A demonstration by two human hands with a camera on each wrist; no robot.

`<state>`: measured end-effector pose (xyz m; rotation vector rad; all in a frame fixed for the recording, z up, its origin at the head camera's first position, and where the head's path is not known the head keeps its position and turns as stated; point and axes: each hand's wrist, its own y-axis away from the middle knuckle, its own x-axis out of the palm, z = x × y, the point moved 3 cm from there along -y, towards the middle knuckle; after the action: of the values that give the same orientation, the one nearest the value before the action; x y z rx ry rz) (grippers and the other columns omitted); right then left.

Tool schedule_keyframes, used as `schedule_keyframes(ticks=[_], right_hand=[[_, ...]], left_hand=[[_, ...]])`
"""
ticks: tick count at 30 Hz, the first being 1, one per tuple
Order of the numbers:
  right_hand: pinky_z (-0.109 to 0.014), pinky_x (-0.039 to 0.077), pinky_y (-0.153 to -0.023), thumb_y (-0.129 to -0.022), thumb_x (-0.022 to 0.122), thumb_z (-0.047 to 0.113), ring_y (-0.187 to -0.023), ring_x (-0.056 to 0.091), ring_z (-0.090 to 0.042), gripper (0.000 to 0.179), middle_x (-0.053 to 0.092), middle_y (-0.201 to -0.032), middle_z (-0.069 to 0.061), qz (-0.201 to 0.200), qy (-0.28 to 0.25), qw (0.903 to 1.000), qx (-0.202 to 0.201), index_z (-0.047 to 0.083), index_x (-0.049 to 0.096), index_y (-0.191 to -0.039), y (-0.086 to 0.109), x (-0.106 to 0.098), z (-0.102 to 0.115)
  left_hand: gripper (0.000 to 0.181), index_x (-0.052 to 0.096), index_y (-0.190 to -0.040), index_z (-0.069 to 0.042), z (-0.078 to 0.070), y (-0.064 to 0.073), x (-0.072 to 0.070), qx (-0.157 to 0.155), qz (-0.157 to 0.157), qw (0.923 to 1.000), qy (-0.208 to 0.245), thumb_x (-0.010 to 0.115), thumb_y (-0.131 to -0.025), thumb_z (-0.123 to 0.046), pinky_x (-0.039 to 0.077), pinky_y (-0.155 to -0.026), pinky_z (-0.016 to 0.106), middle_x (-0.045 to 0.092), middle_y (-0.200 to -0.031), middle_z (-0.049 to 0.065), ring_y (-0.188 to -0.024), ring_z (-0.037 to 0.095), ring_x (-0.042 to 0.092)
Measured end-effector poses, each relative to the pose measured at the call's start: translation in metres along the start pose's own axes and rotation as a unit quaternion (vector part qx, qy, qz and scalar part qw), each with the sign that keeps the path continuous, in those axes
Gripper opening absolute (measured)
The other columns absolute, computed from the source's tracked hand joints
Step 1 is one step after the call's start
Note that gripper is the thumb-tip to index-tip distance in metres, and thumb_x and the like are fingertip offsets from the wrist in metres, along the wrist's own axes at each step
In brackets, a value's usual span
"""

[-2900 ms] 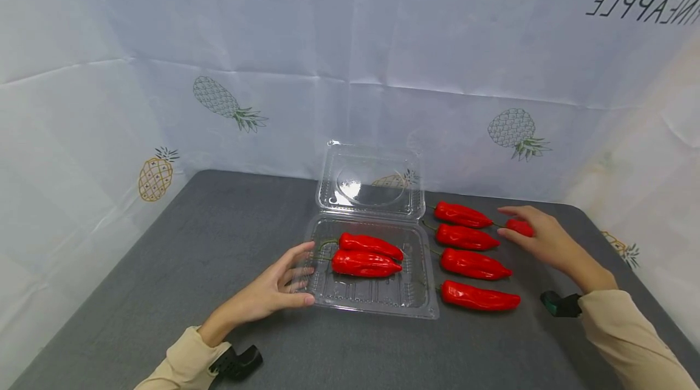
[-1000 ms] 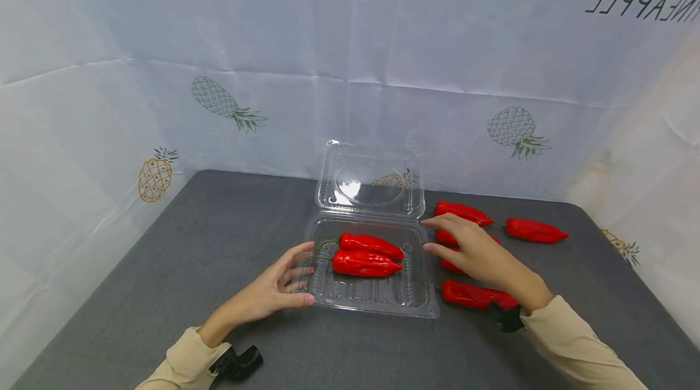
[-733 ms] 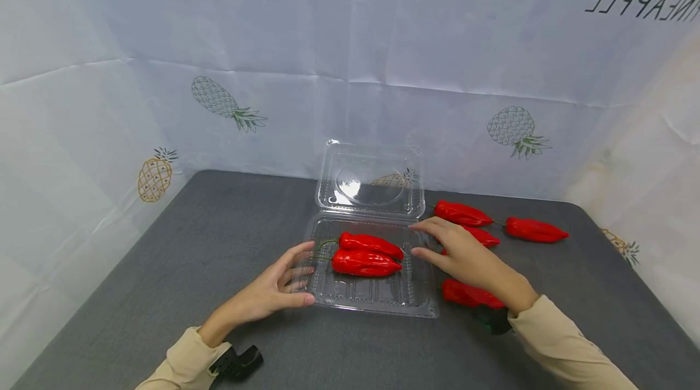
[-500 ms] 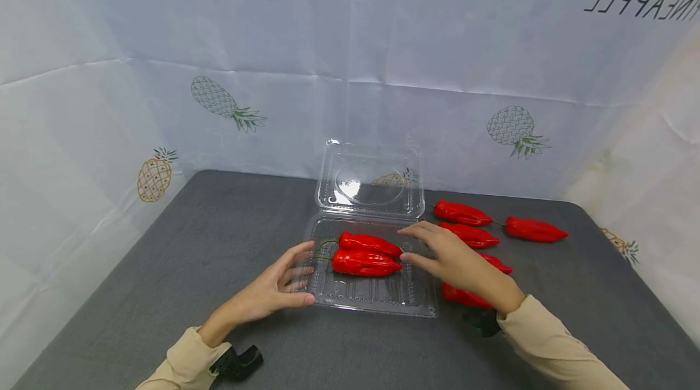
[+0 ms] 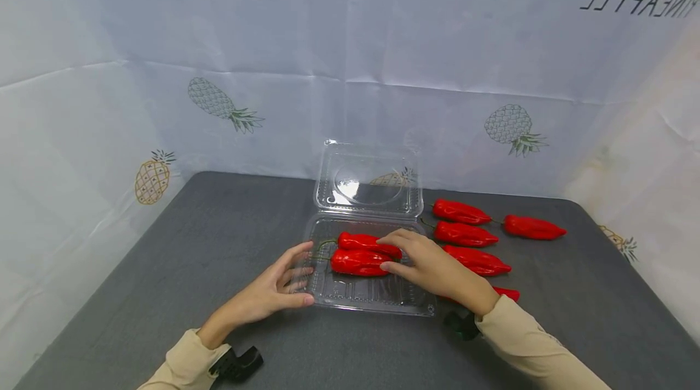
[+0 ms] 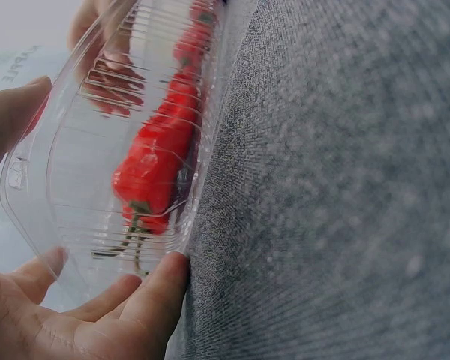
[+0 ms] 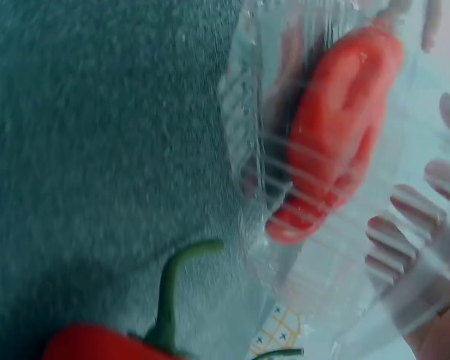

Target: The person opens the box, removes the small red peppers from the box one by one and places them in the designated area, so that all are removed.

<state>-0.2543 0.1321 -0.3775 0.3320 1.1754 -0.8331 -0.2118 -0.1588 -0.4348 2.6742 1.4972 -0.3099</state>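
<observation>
Two red peppers lie side by side in a clear plastic clamshell container (image 5: 415,302) with its lid (image 5: 372,174) raised behind. They are the far pepper (image 5: 355,239) and the near pepper (image 5: 355,262), stems to the left. My left hand (image 5: 268,293) touches the container's left side, its fingers along the wall and its thumb at the front corner. Over the right ends of both peppers hovers my right hand (image 5: 429,265), fingers and thumb apart; contact is unclear. In the right wrist view, the container's plastic covers a pepper (image 7: 341,112) and fingers (image 7: 394,247).
Several more red peppers lie right of the container, including one pepper (image 5: 533,228) farther right; my right forearm partly covers the nearest pepper (image 5: 505,293). Dark grey table (image 5: 246,214) surrounds them. A pineapple-print cloth (image 5: 350,110) hangs close behind the lid.
My right hand has left the rightmost pepper and moved left, over the loose peppers, to above the two in the container. That rightmost pepper lies free. My left hand has stayed put.
</observation>
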Motion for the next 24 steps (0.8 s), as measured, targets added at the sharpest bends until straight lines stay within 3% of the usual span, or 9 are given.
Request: schedule_keyframes(ticks=[16, 24], right_hand=[[-0.042, 0.056, -0.097, -0.091, 0.072, 0.03, -0.116, 0.06, -0.023, 0.044, 0.063, -0.128, -0.007, 0.025, 0.0, 0.9997, -0.004, 0.009, 0.064, -0.13, -0.009, 0.019, 0.006], [-0.04, 0.056, -0.097, -0.092, 0.072, 0.03, -0.113, 0.059, -0.022, 0.043, 0.063, -0.125, -0.006, 0.026, 0.009, 0.9995, -0.014, 0.01, 0.064, -0.129, -0.013, 0.025, 0.011]], left_hand=[[0.092, 0.011, -0.159, -0.014, 0.0, 0.001, 0.001, -0.012, -0.001, 0.9999, -0.001, 0.072, -0.09, -0.01, 0.04, -0.114, 0.048, 0.012, -0.164, 0.021, -0.144, 0.047, 0.032], [0.09, 0.011, -0.159, -0.015, 0.001, 0.0, 0.001, -0.024, -0.004, 0.9997, -0.002, 0.07, -0.092, -0.009, 0.036, -0.114, 0.058, 0.012, -0.164, 0.022, -0.144, 0.048, 0.031]])
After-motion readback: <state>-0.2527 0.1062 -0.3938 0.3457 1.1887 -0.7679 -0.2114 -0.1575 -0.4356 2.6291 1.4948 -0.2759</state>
